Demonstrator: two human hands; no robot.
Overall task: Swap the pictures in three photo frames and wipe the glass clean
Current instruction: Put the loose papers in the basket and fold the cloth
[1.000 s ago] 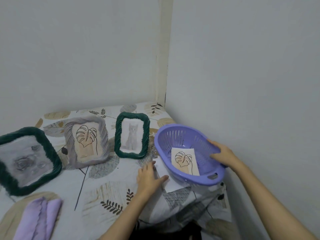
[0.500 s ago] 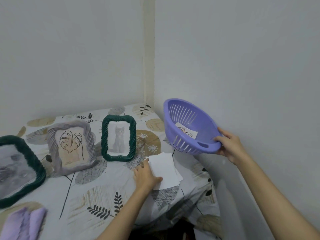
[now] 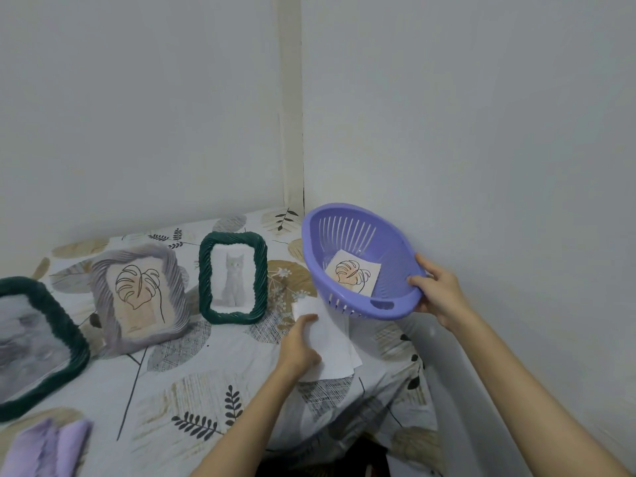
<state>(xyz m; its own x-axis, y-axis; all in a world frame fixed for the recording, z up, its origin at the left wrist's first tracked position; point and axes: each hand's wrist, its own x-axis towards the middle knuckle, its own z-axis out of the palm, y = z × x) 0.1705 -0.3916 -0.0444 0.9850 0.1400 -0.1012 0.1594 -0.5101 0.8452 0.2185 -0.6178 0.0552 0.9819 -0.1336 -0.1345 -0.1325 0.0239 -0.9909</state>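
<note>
Three frames stand on the leaf-print tablecloth: a dark green one (image 3: 34, 342) at far left with a grey picture, a grey one (image 3: 139, 297) with a leaf drawing, and a small green one (image 3: 233, 277) with a cat photo. My right hand (image 3: 437, 289) grips the rim of a purple basket (image 3: 347, 235), tilted and lifted off the table, with a leaf picture (image 3: 354, 277) inside. My left hand (image 3: 299, 346) rests on a stack of white sheets (image 3: 330, 346) lying below the basket.
A folded lilac cloth (image 3: 44, 449) lies at the near left edge. Walls meet in a corner (image 3: 292, 132) right behind the table. The table's right edge (image 3: 423, 373) drops off beside the wall.
My right hand lifted the basket off the white sheets and tilted it toward me. The left hand stayed on the sheets, now uncovered.
</note>
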